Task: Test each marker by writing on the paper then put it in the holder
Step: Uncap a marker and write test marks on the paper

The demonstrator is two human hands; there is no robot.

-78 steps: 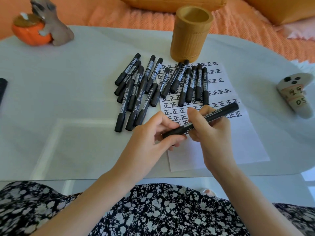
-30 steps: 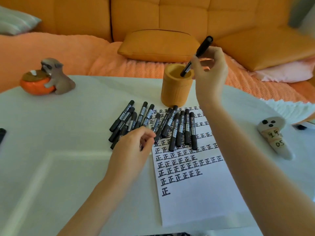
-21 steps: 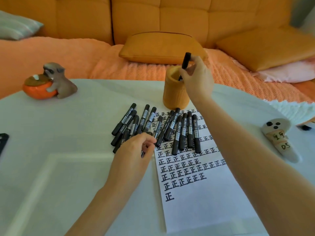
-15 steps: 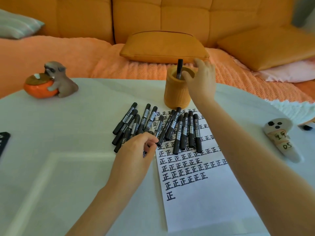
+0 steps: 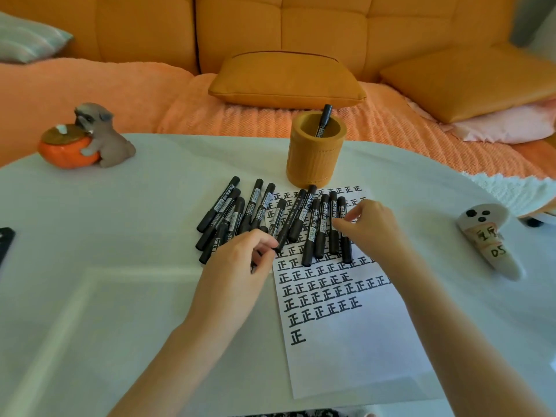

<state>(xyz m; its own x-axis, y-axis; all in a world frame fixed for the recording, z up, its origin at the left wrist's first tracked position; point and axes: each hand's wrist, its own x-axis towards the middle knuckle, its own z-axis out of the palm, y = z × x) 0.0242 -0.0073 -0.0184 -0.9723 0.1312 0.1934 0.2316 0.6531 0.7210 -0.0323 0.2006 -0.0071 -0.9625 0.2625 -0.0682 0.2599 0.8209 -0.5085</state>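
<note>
Several black markers (image 5: pixel 255 210) lie side by side on the white table, partly on the paper (image 5: pixel 346 350), which carries rows of black written characters. The tan round holder (image 5: pixel 313 159) stands just behind them with one marker (image 5: pixel 323 121) upright inside. My left hand (image 5: pixel 237 269) rests on the near end of the pile, fingers curled round a marker that is mostly hidden beneath it. My right hand (image 5: pixel 371 228) is low over the paper, thumb and fingertips pinching the rightmost marker (image 5: pixel 344 236), which still lies flat.
A raccoon figure hugging an orange pot (image 5: pixel 85 139) sits at the table's back left. A white ghost-shaped figure (image 5: pixel 489 240) lies at the right. A dark object (image 5: pixel 4 242) pokes in at the left edge. An orange sofa with cushions (image 5: pixel 285 81) is behind the table (image 5: pixel 120 311).
My right hand dropped its marker into the holder, let go, and came back down to the rightmost marker on the paper. My left hand stayed on the pile.
</note>
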